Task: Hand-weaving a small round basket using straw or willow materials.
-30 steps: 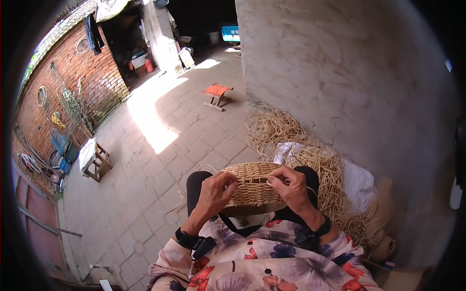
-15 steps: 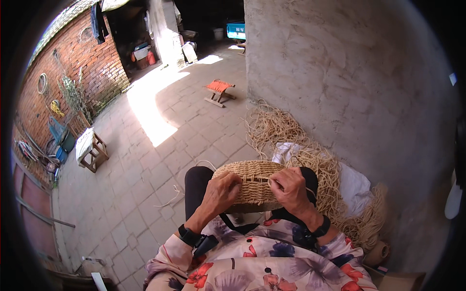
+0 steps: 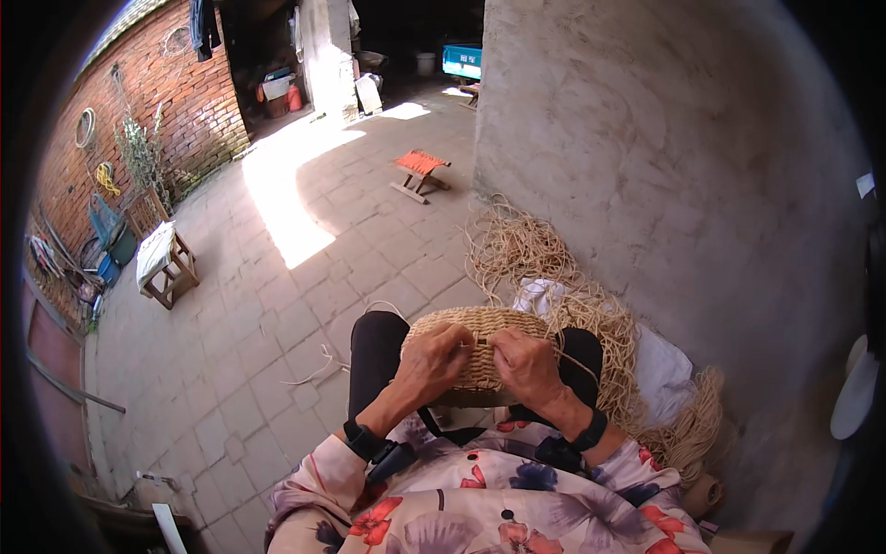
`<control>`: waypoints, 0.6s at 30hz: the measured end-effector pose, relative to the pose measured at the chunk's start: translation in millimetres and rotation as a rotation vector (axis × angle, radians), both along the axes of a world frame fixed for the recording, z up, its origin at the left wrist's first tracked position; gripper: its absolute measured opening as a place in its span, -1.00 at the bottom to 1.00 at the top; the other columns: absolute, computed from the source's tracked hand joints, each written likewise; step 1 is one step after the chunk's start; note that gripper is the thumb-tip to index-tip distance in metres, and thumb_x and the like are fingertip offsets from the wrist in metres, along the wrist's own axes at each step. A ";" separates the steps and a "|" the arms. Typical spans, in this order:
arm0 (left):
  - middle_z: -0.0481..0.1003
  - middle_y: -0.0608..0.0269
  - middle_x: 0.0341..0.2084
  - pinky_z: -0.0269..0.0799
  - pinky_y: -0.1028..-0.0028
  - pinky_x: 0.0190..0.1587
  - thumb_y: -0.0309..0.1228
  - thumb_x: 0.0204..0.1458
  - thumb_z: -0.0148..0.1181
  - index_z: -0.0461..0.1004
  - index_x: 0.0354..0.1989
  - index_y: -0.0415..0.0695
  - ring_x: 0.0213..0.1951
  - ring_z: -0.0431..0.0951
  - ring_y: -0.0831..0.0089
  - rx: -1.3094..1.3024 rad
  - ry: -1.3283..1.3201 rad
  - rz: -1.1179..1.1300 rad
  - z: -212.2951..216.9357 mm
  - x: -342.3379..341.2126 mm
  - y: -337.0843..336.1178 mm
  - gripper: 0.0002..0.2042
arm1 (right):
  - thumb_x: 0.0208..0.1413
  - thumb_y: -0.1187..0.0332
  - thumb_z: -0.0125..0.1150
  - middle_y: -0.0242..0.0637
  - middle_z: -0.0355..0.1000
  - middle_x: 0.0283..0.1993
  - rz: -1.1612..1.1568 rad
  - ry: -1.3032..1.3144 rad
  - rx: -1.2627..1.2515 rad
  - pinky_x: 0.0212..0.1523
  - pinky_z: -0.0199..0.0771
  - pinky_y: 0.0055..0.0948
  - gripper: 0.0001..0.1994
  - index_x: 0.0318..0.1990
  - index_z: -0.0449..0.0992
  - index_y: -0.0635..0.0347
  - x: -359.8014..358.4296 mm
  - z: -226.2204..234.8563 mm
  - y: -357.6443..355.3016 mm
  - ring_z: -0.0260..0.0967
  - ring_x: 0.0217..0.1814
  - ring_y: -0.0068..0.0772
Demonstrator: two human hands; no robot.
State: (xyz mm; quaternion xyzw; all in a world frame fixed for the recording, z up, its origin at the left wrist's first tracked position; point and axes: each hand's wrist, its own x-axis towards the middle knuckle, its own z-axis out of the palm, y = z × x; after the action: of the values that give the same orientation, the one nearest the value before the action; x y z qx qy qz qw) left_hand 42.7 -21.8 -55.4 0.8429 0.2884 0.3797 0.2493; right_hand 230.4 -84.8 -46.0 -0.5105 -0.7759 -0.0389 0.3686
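Observation:
A tan woven basket (image 3: 480, 374), made of twisted straw-coloured cord, rests across my lap between my dark-trousered knees. My left hand (image 3: 434, 358) lies on its left part, fingers curled and pinched near the middle of the weave; what they grip is hidden. Just to the right, my right hand (image 3: 530, 365) is closed at the same level, thumb and forefinger pinching a cord strand. A loose cord (image 3: 559, 346) trails beside that hand toward my right knee. The two hands' fingertips are close together, with a narrow strip of weave showing between them.
Piles of loose cord (image 3: 521, 247) and white cloth (image 3: 663, 374) lie along the grey wall (image 3: 646, 157) at my right. Ahead stands an orange folding stool (image 3: 422, 164). A cloth-covered wooden stool (image 3: 166, 263) is at the left, near a brick wall (image 3: 175, 102).
My right hand has moved left, closer to my left hand, covering the strand seen stretched between them before. My left hand has shifted slightly right. The view has tilted a little.

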 end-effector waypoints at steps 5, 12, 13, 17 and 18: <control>0.46 0.12 -0.43 0.43 0.21 -0.34 -0.48 0.03 0.19 0.55 -0.22 -0.09 -0.38 0.53 0.07 0.115 0.082 0.028 -3.6 7.5 0.4 -0.86 | 0.04 0.46 0.15 -0.16 0.47 -0.42 -0.240 -0.102 -0.019 -0.39 0.48 -0.11 -0.93 -0.31 0.42 0.14 -13.3 -3.7 1.9 0.47 -0.45 0.03; 0.44 0.15 -0.48 0.40 0.21 -0.42 -0.48 0.03 0.20 0.58 -0.17 -0.07 -0.44 0.52 0.12 0.173 0.098 0.048 -2.6 11.8 -5.5 -0.81 | 0.14 0.38 0.12 -0.15 0.53 -0.33 -0.196 0.090 -0.197 -0.43 0.50 -0.21 -0.78 -0.07 0.44 0.21 -7.9 3.0 3.0 0.54 -0.47 -0.14; 0.44 0.15 -0.48 0.40 0.21 -0.42 -0.48 0.03 0.20 0.58 -0.17 -0.07 -0.44 0.52 0.12 0.169 0.098 0.054 -4.8 9.3 -6.2 -0.81 | 0.18 0.34 0.11 -0.14 0.51 -0.26 -0.096 0.425 -0.536 -0.44 0.51 -0.29 -0.69 0.05 0.38 0.22 -8.7 20.4 -0.1 0.55 -0.45 -0.23; 0.44 0.11 -0.49 0.42 0.19 -0.42 -0.47 0.06 0.18 0.57 -0.20 -0.10 -0.45 0.53 0.09 0.141 0.060 0.030 -3.0 10.0 -6.3 -0.85 | 0.28 0.20 0.09 -0.12 0.37 -0.01 0.134 1.132 -1.026 -0.45 0.53 -0.50 -0.46 0.31 0.13 0.22 1.8 35.2 -1.6 0.53 -0.36 -0.42; 0.44 0.07 -0.48 0.44 0.17 -0.40 -0.44 0.08 0.17 0.56 -0.23 -0.13 -0.44 0.55 0.06 0.120 0.054 0.022 -2.3 10.6 -5.9 -0.88 | 0.28 0.20 0.09 -0.12 0.37 -0.01 0.133 1.133 -1.023 -0.45 0.53 -0.50 -0.46 0.31 0.13 0.22 1.3 35.2 -2.4 0.53 -0.36 -0.42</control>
State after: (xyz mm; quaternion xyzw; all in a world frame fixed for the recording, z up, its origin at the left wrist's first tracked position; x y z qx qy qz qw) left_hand 53.4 -27.7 -57.7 0.8630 0.2811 0.3761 0.1863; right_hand 231.7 -87.2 -10.7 -0.5119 -0.4188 0.6149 0.4294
